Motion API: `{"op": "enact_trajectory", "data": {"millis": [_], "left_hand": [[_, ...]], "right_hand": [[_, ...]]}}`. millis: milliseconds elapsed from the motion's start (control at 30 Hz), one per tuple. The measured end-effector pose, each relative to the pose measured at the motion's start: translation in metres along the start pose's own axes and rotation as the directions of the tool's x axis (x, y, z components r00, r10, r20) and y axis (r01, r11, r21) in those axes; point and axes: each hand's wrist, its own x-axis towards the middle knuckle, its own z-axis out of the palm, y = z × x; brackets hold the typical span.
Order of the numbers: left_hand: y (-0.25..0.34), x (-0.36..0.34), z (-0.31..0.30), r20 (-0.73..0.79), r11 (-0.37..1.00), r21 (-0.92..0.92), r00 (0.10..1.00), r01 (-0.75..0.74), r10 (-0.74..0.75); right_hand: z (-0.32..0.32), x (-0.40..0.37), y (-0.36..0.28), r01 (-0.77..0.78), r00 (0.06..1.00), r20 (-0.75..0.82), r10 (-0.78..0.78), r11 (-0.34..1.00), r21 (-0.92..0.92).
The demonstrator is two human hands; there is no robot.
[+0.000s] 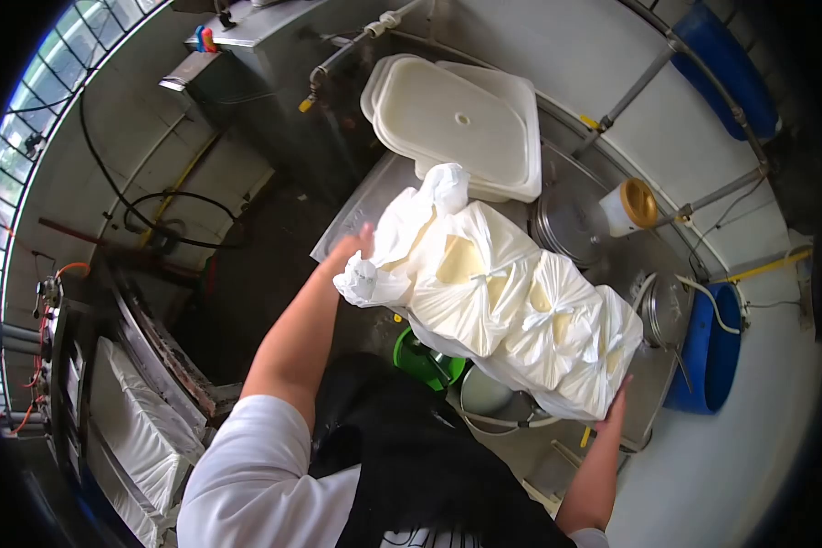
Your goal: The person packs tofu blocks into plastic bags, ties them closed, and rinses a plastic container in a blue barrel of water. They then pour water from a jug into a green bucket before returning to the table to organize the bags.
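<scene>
A row of knotted white plastic bags (484, 288) with pale yellowish contents lies across the space between my hands, above the metal table. At its left end is my left hand (358, 243), closed against the bags, part of its fingers hidden behind the plastic. My right hand (616, 405) grips the lower right end, with most of its fingers out of sight under the load. What supports the bags from below is hidden.
On the metal table (349, 212) are stacked white tubs (457, 119), round metal lids (566, 224) and an orange-lidded container (632, 206). A green bucket (418, 363) stands below. Blue barrels (717, 356) are at right, and white-wrapped blocks (142, 420) at left.
</scene>
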Motion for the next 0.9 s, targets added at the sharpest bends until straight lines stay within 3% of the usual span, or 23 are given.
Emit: {"op": "enact_trajectory", "data": {"millis": [100,167,200,333,400,433,500,533,567,633,667,733,833,900], "left_hand": [[-0.052,0.018,0.029,-0.05,0.979,-0.055,0.98,-0.196,0.194],[-0.066,0.023,0.04,0.159,0.806,-0.592,0.979,-0.011,0.131],[-0.028,-0.024,0.022,0.133,0.793,-0.607,0.99,0.045,0.046],[-0.039,-0.024,0.008,0.057,0.706,-0.702,0.995,0.094,-0.076],[-0.038,-0.055,-0.006,-0.275,0.913,-0.386,0.961,-0.133,0.024],[-0.041,-0.069,-0.011,-0.366,0.957,-0.245,0.929,-0.155,0.056],[-0.052,-0.103,-0.018,-0.451,0.987,-0.104,0.89,-0.124,0.065],[-0.067,-0.117,-0.02,-0.438,0.995,-0.059,0.898,-0.083,0.049],[-0.082,-0.131,-0.02,-0.424,0.999,-0.013,0.905,-0.044,0.034],[-0.106,-0.173,-0.018,-0.444,0.977,0.209,0.886,-0.043,0.134],[-0.109,-0.189,-0.017,-0.451,0.977,0.208,0.883,-0.038,0.13],[-0.121,-0.229,-0.012,-0.355,0.977,0.123,0.927,0.172,-0.118],[-0.144,-0.247,-0.013,-0.348,0.976,0.158,0.933,0.152,-0.089],[-0.144,-0.235,-0.026,-0.34,0.972,0.18,0.937,0.153,-0.084]], "right_hand": [[0.013,0.008,0.013,-0.027,0.993,0.121,0.007,0.986,0.163],[0.023,0.0,0.012,-0.007,0.991,0.13,-0.019,0.981,0.195],[0.035,-0.01,0.006,0.0,0.997,0.082,-0.015,0.983,0.184],[0.024,0.0,0.004,0.05,0.998,0.037,-0.054,0.992,0.113],[0.015,-0.002,-0.005,0.126,0.979,-0.154,-0.136,0.989,-0.074],[0.006,0.002,-0.01,0.128,0.979,-0.146,-0.139,0.988,-0.085],[-0.008,0.018,-0.019,0.327,0.886,-0.251,-0.39,0.909,-0.258],[0.031,-0.011,-0.039,0.404,0.81,-0.321,-0.491,0.863,-0.304],[0.043,-0.018,-0.052,0.405,0.815,-0.307,-0.492,0.862,-0.306],[0.057,-0.025,-0.074,0.521,0.687,-0.278,-0.671,0.722,-0.454],[0.078,-0.038,-0.088,0.523,0.691,-0.271,-0.67,0.723,-0.451],[0.125,-0.08,-0.108,0.669,0.555,-0.048,-0.831,0.479,-0.568],[0.171,-0.121,-0.108,0.73,0.559,0.047,-0.828,0.465,-0.502],[0.208,-0.152,-0.091,0.782,0.584,0.224,-0.78,0.465,-0.416]]}}
